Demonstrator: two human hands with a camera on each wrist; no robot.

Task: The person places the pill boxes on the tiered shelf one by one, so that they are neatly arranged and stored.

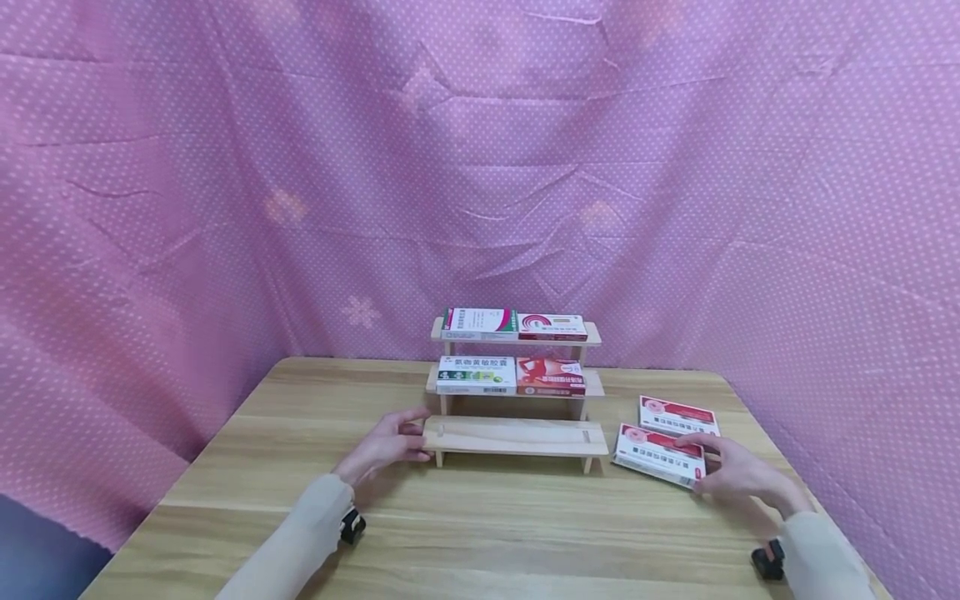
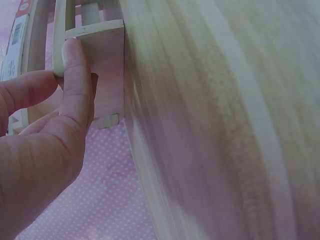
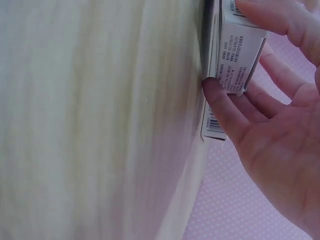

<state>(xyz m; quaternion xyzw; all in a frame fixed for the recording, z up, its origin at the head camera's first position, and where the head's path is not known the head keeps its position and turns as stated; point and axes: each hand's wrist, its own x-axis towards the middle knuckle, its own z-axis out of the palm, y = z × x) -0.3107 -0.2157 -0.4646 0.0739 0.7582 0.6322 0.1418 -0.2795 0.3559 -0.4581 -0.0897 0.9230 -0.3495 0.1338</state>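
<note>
At the left end of the lowest step of a three-step wooden display stand is my left hand. Its fingers and thumb pinch the plank's end, next to the stand's side support in the left wrist view. To the stand's right, my right hand grips the near red and white medicine box by its right end. The right wrist view shows the box's printed end panel between thumb and fingers. A matching medicine box lies just behind, overlapped by the held one.
On the top step lie a white, green and magenta box and a red and white box. The middle step bears a white and green box beside a red box. A pink dotted cloth hangs behind the wooden table.
</note>
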